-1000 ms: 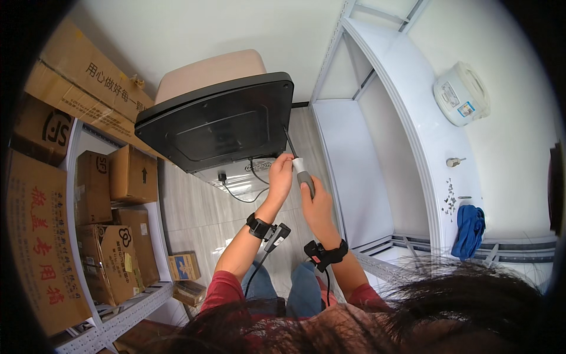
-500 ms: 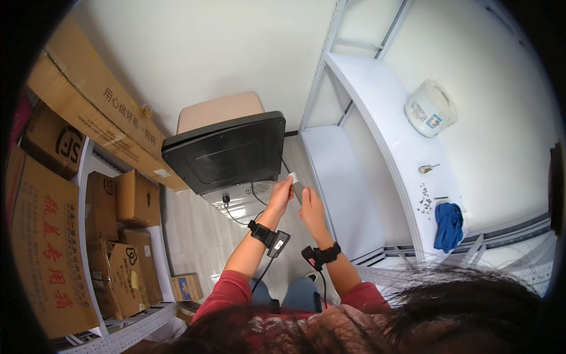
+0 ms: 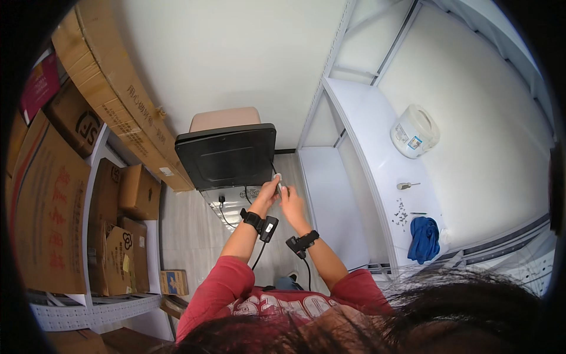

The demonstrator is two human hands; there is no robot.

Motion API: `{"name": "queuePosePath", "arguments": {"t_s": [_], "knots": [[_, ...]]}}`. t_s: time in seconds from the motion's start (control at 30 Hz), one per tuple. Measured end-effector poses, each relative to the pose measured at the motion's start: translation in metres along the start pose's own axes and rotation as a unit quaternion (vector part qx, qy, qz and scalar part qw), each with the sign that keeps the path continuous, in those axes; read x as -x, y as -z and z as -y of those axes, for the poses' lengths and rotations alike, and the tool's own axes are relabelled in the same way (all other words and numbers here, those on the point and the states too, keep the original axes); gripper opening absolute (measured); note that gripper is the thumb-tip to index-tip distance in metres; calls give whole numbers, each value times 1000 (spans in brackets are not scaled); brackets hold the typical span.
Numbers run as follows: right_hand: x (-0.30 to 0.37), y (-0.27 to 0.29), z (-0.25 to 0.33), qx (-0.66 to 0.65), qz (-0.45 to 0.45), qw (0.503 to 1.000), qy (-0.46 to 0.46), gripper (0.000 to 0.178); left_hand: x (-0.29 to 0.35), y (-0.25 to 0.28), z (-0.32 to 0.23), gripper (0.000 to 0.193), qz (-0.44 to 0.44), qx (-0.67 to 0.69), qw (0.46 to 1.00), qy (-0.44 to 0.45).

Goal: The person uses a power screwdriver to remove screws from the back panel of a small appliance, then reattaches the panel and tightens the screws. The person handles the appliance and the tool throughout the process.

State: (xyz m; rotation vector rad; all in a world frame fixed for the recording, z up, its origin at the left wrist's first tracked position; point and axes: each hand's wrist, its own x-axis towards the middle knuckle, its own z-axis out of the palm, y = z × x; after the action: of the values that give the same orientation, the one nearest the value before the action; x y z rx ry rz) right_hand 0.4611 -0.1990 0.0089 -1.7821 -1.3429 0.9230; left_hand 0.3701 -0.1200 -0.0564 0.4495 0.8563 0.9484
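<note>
Hands meet at the black panel's [image 3: 227, 156] near-right corner: your left hand [image 3: 268, 192] and right hand [image 3: 290, 199] both w/ fingers closed on a small grey part [image 3: 278, 182]. Looks like a fitting step; next move prob. needs steady alignment.

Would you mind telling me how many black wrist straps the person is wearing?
2: one black wrist strap on the left forearm, one black wrist strap on the right forearm, both just below the raised hands.
</note>
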Motion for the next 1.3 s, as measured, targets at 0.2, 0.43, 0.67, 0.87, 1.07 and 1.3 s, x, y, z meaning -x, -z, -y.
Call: {"name": "queuePosePath", "arguments": {"t_s": [0.2, 0.43, 0.67, 0.87, 1.07, 1.3], "knots": [[15, -1, 7, 183, -43, 973, 135, 43, -1, 13, -6, 37, -42, -187, 981, 16], [3, -9, -12, 100, -145, 968, 179, 39, 2, 9, -2, 38, 10, -104, 995, -7], [12, -9, -20, 85, -188, 965, 162, 35, 18, -15, -1, 44, 13, -172, 985, -18], [19, -16, 0, 133, -79, 979, 131, 32, 7, 23, -5, 43, -10, -214, 976, 27], [16, -15, -15, 47, -137, 978, 148, 28, 2, 18, 3, 39, 28, -186, 982, 21], [26, -2, -20, 161, -125, 951, 233, 28, 19, 1, 8, 34, -7, -157, 988, 9]]}}
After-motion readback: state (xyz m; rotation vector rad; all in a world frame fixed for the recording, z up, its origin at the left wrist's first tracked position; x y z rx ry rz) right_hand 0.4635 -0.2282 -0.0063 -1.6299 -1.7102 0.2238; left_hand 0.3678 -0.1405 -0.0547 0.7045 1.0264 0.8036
